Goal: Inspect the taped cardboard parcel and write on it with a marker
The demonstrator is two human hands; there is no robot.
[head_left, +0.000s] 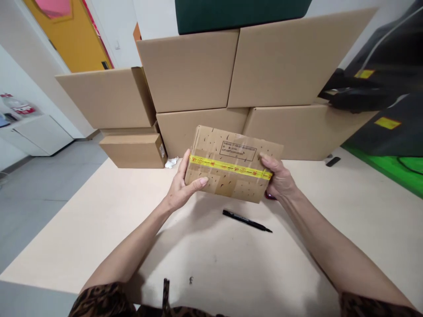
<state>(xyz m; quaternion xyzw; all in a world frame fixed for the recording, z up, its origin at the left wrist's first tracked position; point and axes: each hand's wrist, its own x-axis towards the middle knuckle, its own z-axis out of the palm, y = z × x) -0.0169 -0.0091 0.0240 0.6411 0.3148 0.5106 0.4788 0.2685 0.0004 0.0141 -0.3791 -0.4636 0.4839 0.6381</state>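
A small flat brown cardboard parcel sealed w/ a yellow printed tape strip (pixel 234 164) is held above the pale beige tabletop (pixel 99 229), mid-scene, its long axis running left to right and dipping slightly toward the right. The left hand (pixel 182 184) clamps the parcel's left end, thumb across the front face, fingers up the side; the right hand (pixel 278 178) clasps the right end, fingers curled over the top edge. Both hands sit about equally near, one per short end, the parcel's broad face tilted toward the camera. Just below on the tabletop, nearer the right hand, lies a black marker pen (pixel 247 221), also lengthwise left-right. Behind, at the far edge, plain brown cardboard boxes (pixel 231 70) are stacked wall-like; a crumpled white paper scrap (pixel 171 163) rests at their foot, left of the parcel.
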